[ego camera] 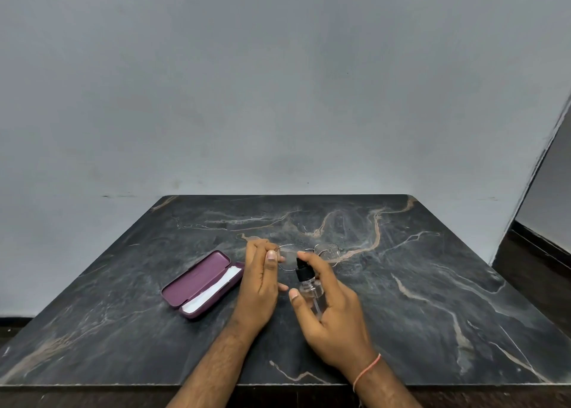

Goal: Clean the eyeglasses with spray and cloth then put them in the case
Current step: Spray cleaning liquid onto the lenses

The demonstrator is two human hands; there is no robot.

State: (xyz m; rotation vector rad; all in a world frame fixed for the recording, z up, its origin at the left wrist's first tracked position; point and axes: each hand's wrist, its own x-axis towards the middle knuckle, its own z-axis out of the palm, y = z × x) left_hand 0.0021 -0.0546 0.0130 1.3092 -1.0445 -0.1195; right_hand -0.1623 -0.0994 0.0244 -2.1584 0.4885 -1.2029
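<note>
Where the bare forearms come in from the bottom edge of the frame, the right one wears a thin pink thread band [367, 371] at the wrist. Just above it, the right hand [330, 312] is wrapped round a small clear plastic spray bottle with a black pump top [304, 279]; the thumb lies along the bottle's left side, the fingers curl behind it, and the forefinger sits on top of the black nozzle. The bottle leans away from the person, its nozzle pointing up-frame toward the lenses.

Beside it, a little left of centre, the left hand [259, 284] stands on edge and pinches the thin metal-framed eyeglasses [309, 254] by their left end, thumb in front and fingertips behind. The glasses hang just above the dark grey marble-patterned tabletop [432, 284], lenses facing the person, directly beyond the nozzle. The right-hand lens looks speckled with fine droplets; the left lens is partly hidden by the nozzle and the forefinger. The two hands are close together but not touching.

To the left of the left hand, a purple hard-shell glasses case [202, 284] lies open on the table, set diagonally, with a white cloth [213, 288] folded in its nearer half.

Beyond the table's far edge rises a plain grey wall [278, 99], with a dark opening at the right edge of the frame.
</note>
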